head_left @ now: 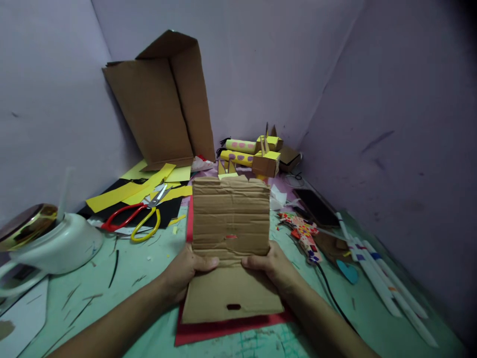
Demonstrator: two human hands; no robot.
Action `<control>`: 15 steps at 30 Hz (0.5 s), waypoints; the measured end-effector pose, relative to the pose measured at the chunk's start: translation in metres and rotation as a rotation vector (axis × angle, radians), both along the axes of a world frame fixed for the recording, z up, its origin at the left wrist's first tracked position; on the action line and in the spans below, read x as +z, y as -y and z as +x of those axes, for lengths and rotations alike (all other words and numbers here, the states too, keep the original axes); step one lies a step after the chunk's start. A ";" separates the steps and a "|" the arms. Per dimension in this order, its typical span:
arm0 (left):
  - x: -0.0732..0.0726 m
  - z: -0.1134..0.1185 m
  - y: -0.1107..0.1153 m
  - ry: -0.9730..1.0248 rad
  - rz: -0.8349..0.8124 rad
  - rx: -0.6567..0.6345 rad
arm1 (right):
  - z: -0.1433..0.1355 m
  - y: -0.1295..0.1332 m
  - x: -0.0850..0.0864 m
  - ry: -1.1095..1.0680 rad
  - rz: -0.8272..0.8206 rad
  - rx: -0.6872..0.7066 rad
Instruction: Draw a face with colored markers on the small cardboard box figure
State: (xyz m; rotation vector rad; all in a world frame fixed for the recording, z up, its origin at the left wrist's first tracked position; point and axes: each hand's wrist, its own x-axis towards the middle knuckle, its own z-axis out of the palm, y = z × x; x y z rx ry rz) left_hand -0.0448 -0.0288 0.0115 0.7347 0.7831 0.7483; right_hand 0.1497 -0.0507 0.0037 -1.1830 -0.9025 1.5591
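Observation:
A folded piece of brown cardboard [231, 288] is gripped between my two hands. Its far half rises upright with creased ridges and a small slit, while the near half slopes toward me and has a short dark slot. My left hand [190, 268] closes on its left edge, thumb lying along the fold. On the right edge, my right hand [274, 266] does the same, its thumb also near the fold. Under the cardboard lies a red sheet [201, 335], mostly covered.
Red-and-yellow scissors [145, 211] and yellow paper strips [130, 191] lie left, near a white mug [70, 243]. A large cardboard box [156, 109] leans at the back beside yellow spotted tubes [238, 151]. At right are a glue gun [305, 233], a phone [316, 206] and white markers [387, 278].

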 end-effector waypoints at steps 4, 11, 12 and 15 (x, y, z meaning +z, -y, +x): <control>-0.002 -0.002 0.000 -0.057 0.057 0.060 | -0.005 -0.001 -0.004 -0.009 0.003 -0.046; -0.005 -0.002 -0.003 -0.138 0.019 0.063 | -0.005 -0.003 -0.007 -0.030 0.009 -0.072; -0.004 -0.001 -0.003 -0.102 -0.016 0.042 | -0.005 -0.002 -0.006 -0.035 0.008 -0.054; -0.003 -0.001 -0.004 -0.024 -0.076 -0.011 | -0.005 -0.002 -0.002 -0.042 -0.002 -0.014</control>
